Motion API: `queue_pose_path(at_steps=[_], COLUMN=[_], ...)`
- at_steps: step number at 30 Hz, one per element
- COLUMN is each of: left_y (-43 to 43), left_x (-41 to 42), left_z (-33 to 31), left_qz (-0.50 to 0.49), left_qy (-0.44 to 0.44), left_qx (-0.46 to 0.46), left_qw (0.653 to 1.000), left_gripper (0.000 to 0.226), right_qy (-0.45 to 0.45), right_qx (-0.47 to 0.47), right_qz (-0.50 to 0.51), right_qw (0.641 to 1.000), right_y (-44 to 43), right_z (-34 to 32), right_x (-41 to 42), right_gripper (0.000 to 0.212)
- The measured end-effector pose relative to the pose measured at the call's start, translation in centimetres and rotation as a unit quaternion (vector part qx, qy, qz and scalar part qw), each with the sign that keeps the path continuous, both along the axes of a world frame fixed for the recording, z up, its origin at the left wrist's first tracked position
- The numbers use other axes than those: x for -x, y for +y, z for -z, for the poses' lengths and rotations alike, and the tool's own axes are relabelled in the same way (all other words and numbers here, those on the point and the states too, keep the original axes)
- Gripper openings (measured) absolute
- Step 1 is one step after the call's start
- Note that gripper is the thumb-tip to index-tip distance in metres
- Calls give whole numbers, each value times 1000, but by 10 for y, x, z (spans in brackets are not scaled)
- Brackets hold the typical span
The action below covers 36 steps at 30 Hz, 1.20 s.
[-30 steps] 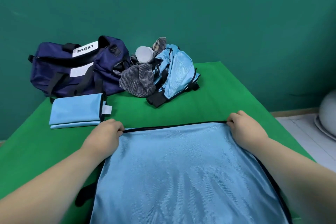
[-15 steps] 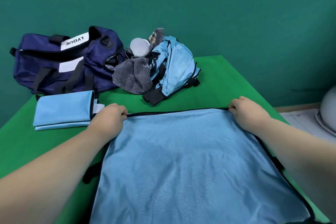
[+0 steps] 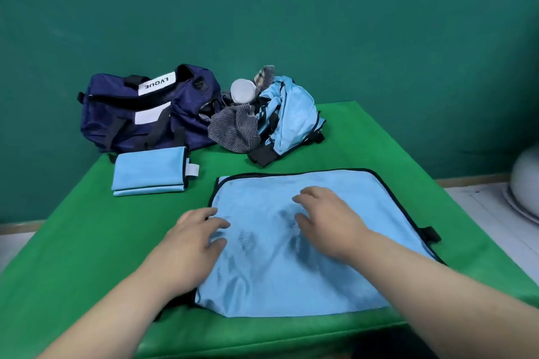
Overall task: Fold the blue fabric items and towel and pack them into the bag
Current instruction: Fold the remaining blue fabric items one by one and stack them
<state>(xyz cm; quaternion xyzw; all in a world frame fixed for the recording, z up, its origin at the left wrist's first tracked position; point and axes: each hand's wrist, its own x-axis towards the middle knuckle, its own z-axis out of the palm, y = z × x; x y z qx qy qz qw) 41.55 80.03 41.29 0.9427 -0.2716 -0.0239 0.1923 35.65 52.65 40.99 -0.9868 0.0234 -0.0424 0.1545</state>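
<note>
Well in front of the bag (image 3: 151,119), a blue sheet (image 3: 291,271) is pressed onto the counter (image 3: 73,242) by the left hand (image 3: 195,239) and right hand (image 3: 329,221), fingers spread flat. One folded piece (image 3: 148,172) is laid just before the bag; beside it, crumpled blue fabric (image 3: 291,116) and the towel (image 3: 236,128) are not yet folded.

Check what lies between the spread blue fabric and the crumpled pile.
Only bare green table separates the fabric from the pile, in the head view.

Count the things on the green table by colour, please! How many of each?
Light blue: 3 (spread cloth, folded cloth, crumpled cloth)
Dark blue: 1 (bag)
Grey: 1 (towel)
White: 1 (round thing)
Total: 6
</note>
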Motion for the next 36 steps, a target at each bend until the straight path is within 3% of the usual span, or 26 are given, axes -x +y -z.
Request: queue_pose_path(at_steps=[3, 7, 11, 13, 19, 24, 28, 30, 33, 36], left_y=[33, 67, 90, 97, 117, 124, 104, 85, 66, 69], left_x=[32, 64, 72, 69, 47, 50, 47, 39, 23, 9], left_z=[3, 16, 35, 43, 34, 52, 39, 33, 35, 44], left_qz=[-22, -14, 1, 24, 105, 148, 63, 42, 57, 41], left_qy=[-10, -16, -82, -116, -246, -181, -158, -153, -98, -32], left_qx=[27, -2, -24, -20, -43, -48, 24, 26, -68, -162], left_qw=[999, 1000, 996, 993, 963, 971, 985, 987, 991, 985], left_gripper=[36, 69, 46, 36, 41, 43, 36, 46, 63, 55], right_qy=[9, 21, 3, 19, 80, 96, 85, 78, 77, 83], right_qx=[-20, -31, -72, -52, 33, 79, 89, 88, 90, 87], right_qz=[-49, -84, -65, -69, -75, -80, -79, -75, -76, -80], right_qw=[999, 996, 995, 996, 993, 989, 989, 990, 990, 989], right_y=[60, 113, 145, 153, 157, 160, 160, 161, 162, 161], right_z=[3, 12, 20, 30, 42, 46, 46, 48, 47, 47], right_x=[24, 32, 26, 28, 30, 29, 29, 29, 30, 30], right_gripper=[48, 45, 37, 45, 69, 82, 88, 85, 84, 84])
